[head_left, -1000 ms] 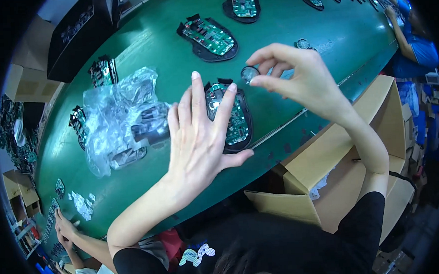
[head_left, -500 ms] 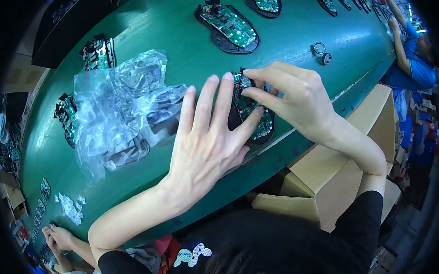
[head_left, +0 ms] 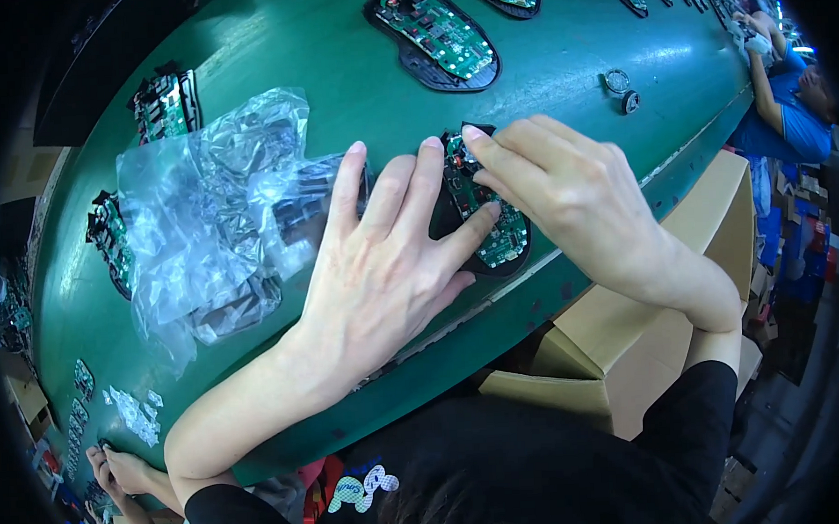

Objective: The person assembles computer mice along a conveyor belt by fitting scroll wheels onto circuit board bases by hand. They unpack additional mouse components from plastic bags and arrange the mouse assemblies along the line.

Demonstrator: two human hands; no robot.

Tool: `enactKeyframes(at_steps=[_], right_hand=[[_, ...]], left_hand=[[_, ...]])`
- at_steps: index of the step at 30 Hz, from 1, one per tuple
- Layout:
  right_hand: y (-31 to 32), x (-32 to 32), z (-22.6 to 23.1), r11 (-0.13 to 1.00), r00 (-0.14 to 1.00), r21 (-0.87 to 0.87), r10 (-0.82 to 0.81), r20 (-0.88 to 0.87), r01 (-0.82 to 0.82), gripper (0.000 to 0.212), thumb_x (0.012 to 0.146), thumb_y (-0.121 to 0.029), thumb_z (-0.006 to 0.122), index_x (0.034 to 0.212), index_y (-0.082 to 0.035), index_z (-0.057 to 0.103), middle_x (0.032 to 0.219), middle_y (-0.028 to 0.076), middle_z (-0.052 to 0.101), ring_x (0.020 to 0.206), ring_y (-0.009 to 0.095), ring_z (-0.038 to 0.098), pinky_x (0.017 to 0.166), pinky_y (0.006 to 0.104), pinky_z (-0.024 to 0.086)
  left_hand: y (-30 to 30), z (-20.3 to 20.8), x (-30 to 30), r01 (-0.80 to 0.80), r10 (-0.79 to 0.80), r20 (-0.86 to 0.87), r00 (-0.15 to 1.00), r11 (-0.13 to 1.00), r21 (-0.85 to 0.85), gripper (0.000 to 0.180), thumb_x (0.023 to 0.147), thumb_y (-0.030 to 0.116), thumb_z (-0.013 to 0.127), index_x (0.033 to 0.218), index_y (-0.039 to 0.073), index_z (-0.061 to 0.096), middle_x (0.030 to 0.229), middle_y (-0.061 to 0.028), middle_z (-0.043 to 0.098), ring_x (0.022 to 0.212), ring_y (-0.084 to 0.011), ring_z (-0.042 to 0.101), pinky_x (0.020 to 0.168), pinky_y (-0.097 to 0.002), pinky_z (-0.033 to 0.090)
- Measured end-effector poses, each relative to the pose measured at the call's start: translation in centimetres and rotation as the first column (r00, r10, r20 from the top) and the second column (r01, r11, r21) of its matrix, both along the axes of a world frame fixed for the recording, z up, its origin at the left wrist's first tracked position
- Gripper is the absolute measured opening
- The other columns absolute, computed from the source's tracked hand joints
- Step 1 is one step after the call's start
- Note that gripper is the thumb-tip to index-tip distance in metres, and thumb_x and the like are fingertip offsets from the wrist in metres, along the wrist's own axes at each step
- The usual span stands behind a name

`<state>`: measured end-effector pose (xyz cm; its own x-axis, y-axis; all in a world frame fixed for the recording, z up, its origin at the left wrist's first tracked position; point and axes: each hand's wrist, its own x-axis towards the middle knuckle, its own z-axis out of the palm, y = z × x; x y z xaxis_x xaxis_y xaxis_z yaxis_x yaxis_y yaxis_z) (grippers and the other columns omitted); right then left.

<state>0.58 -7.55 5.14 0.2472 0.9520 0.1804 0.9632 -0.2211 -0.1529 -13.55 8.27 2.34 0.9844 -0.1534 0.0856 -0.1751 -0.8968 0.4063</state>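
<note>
A green circuit board [head_left: 505, 244] in a dark casing lies near the table's front edge, tilted across it. My left hand [head_left: 372, 250] is flat and spread, with one digit resting on the board and the other fingers reaching beside it, near the clear plastic bags [head_left: 189, 225]. Over the board's far end, my right hand [head_left: 570, 180] is closed with its fingertips pressed together. Its fingers hide anything that it may pinch there. Farther back sits another circuit board [head_left: 438, 36] in a dark casing.
Two small round parts [head_left: 623, 92] lie to the right. More boards [head_left: 165, 109] stand behind the bags. Clear scraps [head_left: 136, 415] lie at lower left, near another person's hands [head_left: 124, 470]. An open cardboard box [head_left: 620, 356] adjoins the table edge. A person in blue [head_left: 792, 110] works at far right.
My right hand's fingers have drawn closer together over the board's far end. My left hand still rests by the board. The person in blue has lowered a raised arm.
</note>
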Motion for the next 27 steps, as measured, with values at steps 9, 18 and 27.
enactKeyframes(at_steps=[9,18,27], right_hand=[[-0.3,-0.5,-1.6,0.993,0.994,0.097,0.052,0.097,-0.061,0.042,0.072,-0.004,0.066,0.111,0.01,0.064,0.089,0.009,0.061,0.084,0.019,0.062,0.056,0.0266,0.055],[-0.2,-1.3,-1.0,0.999,0.986,0.024,-0.032,0.161,0.028,0.048,0.073,-0.007,0.066,0.12,0.003,0.064,0.094,0.006,0.058,0.086,0.018,0.06,0.054,0.0255,0.053],[-5.3,3.3,1.3,0.932,0.966,0.255,-0.239,-0.098,0.256,0.034,0.087,0.001,0.067,0.119,-0.009,0.069,0.1,0.008,0.067,0.081,0.028,0.068,0.068,0.037,0.054]], left_hand=[[0.0,-0.2,0.2,0.011,-0.011,0.014,1.0,1.0,0.017,0.049,0.075,0.031,0.081,0.121,0.025,0.069,0.148,-0.0181,0.04,0.124,-0.0349,0.047,0.115,-0.0561,0.028],[0.8,0.1,1.1,0.048,-0.048,0.061,0.997,0.999,0.004,0.059,0.069,0.037,0.084,0.124,0.026,0.067,0.139,-0.0202,0.046,0.128,-0.0361,0.044,0.115,-0.0547,0.031],[0.3,0.9,2.2,0.091,-0.093,0.067,0.993,0.995,0.032,0.068,0.064,0.033,0.088,0.128,0.027,0.067,0.148,-0.0199,0.043,0.131,-0.0407,0.045,0.114,-0.0563,0.034]])
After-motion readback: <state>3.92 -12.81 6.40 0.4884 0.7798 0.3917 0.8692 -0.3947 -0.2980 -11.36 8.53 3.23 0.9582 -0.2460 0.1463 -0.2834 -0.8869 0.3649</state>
